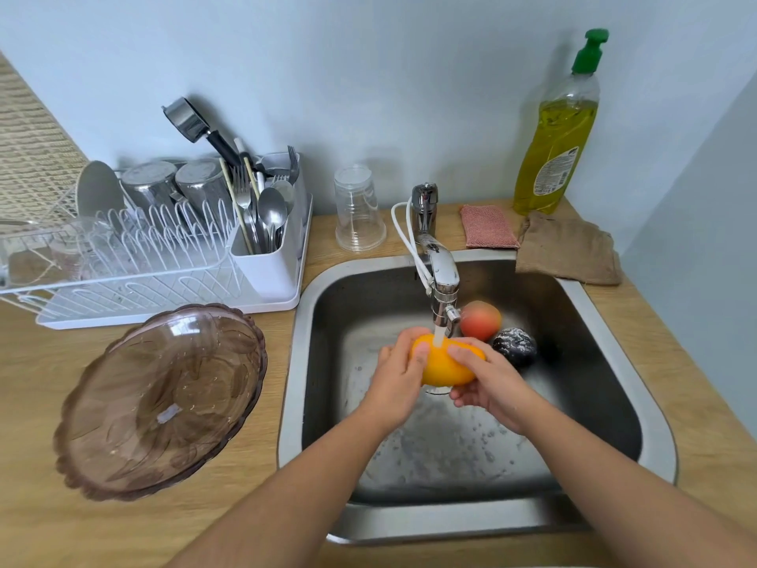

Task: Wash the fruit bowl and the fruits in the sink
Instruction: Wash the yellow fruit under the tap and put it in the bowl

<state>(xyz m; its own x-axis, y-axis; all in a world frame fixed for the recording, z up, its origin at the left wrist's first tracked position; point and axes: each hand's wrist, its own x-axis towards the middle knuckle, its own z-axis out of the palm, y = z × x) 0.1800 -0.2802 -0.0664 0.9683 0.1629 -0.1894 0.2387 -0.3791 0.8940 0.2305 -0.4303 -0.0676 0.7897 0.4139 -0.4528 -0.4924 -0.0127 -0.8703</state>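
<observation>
orange fruit [446, 364], brownish bowl [159, 399]

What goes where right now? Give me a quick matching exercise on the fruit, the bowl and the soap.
Things:
1. orange fruit
2. fruit bowl
3. dark fruit
4. soap bottle

Places:
A. lying in the sink
B. on the counter, left of the sink
C. held in both hands under the running tap
D. back right corner of the counter

Pairs: 1-C, 2-B, 3-A, 4-D
</observation>
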